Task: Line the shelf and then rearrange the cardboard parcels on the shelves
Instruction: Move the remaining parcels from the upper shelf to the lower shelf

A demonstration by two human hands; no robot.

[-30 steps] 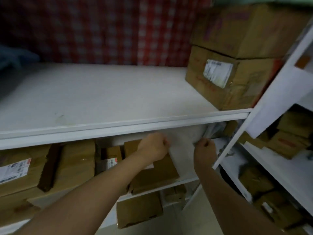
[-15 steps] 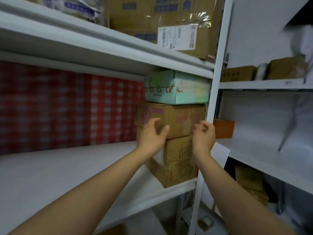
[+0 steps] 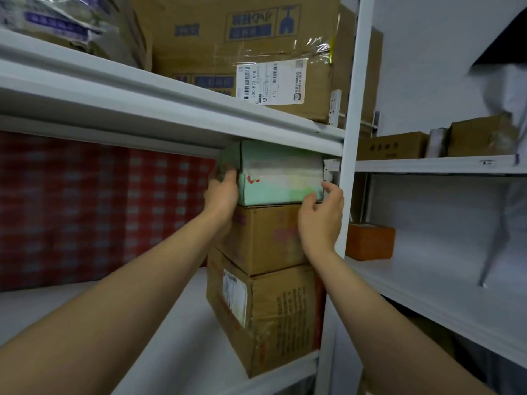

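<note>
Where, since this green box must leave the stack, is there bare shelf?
Bare: the middle shelf left of the stack, before the red checked backing; the next bay's shelf right of the orange box. Crowded: the green box sits close under the upper shelf, loaded with cartons.

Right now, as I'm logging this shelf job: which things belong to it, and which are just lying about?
Job: left hand, right hand, green box, middle box, bottom box, shelf.
Lying about: orange box, labelled carton above, boxes on the right shelf.
</note>
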